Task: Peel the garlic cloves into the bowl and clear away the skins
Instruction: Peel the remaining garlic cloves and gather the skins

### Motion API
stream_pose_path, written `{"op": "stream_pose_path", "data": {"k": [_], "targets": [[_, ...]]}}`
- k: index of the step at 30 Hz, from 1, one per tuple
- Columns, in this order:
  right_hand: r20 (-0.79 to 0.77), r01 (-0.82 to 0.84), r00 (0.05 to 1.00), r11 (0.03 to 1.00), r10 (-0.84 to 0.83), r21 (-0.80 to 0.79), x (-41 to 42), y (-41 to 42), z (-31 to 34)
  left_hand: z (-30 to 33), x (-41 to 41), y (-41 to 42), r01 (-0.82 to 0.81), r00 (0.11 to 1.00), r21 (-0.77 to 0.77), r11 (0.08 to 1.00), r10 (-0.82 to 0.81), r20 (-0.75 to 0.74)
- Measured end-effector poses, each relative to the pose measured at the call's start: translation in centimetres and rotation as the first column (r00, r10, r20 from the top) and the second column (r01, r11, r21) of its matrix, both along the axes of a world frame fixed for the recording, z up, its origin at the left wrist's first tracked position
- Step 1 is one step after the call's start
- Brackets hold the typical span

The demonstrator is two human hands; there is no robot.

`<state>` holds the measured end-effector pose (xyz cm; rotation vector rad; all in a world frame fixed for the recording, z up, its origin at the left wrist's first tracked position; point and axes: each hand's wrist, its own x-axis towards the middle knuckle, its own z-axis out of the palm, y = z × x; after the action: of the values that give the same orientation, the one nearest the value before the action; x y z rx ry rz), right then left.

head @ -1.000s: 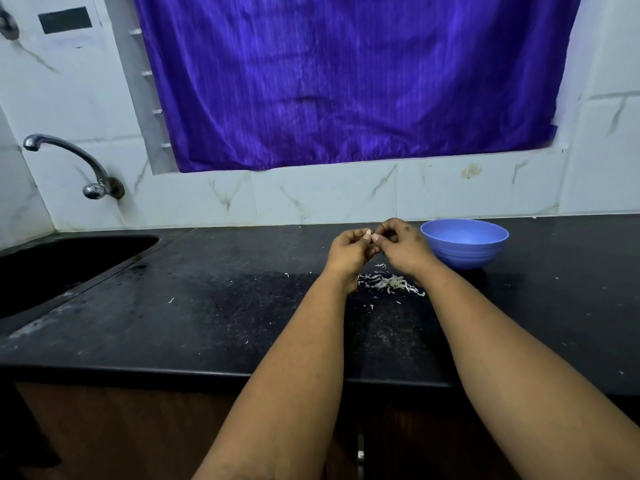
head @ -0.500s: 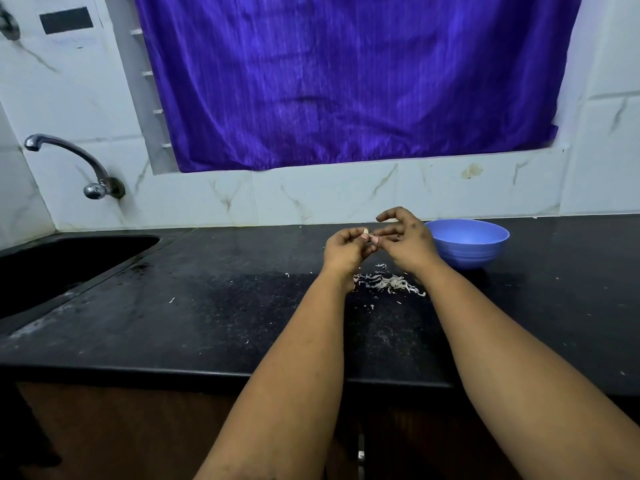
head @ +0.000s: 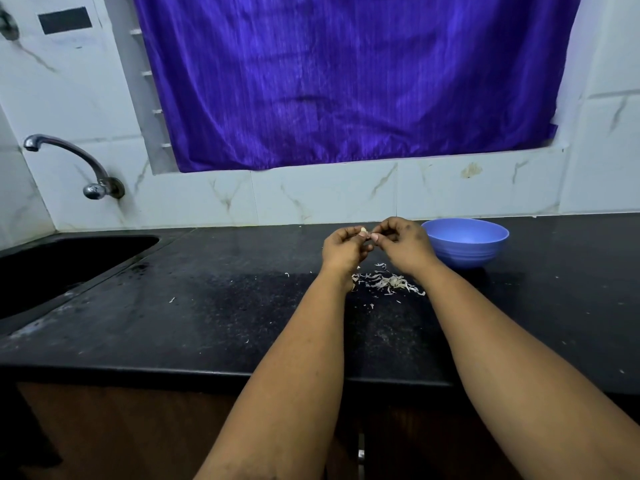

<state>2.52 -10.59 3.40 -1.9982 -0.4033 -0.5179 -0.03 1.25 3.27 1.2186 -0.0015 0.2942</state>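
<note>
My left hand [head: 344,247] pinches a small pale garlic clove [head: 364,232] at its fingertips, held above the black counter. My right hand [head: 403,242] meets it fingertip to fingertip, its fingers curled and pinching at the clove's skin. A blue bowl [head: 465,242] stands just right of my right hand; its inside is mostly hidden from this angle. A loose pile of white garlic skins [head: 386,282] lies on the counter under and between my wrists.
A black sink [head: 59,268] is sunk into the black counter [head: 207,323] at the left, with a chrome tap [head: 74,164] on the tiled wall. A purple curtain [head: 346,81] hangs behind. Small skin flecks [head: 172,300] are scattered on the counter.
My right hand's fingers, spread half a second ago, have curled back in against the clove. Both hands stay in the same place above the skins.
</note>
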Motion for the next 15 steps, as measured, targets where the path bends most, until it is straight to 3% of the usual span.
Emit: {"op": "stream_pose_path", "data": {"k": [4,15], "targets": [[0.002,0.05,0.999,0.994,-0.051,0.098,0.26,-0.22,0.02,0.12,0.06,0.47,-0.023,0.999,-0.03,0.999,0.024,0.026],[-0.022,0.077,0.997,0.994,-0.076,0.072,0.01,-0.45,0.18,-0.22,0.09,0.2,0.001,0.998,0.04,0.999,-0.003,0.06]]}}
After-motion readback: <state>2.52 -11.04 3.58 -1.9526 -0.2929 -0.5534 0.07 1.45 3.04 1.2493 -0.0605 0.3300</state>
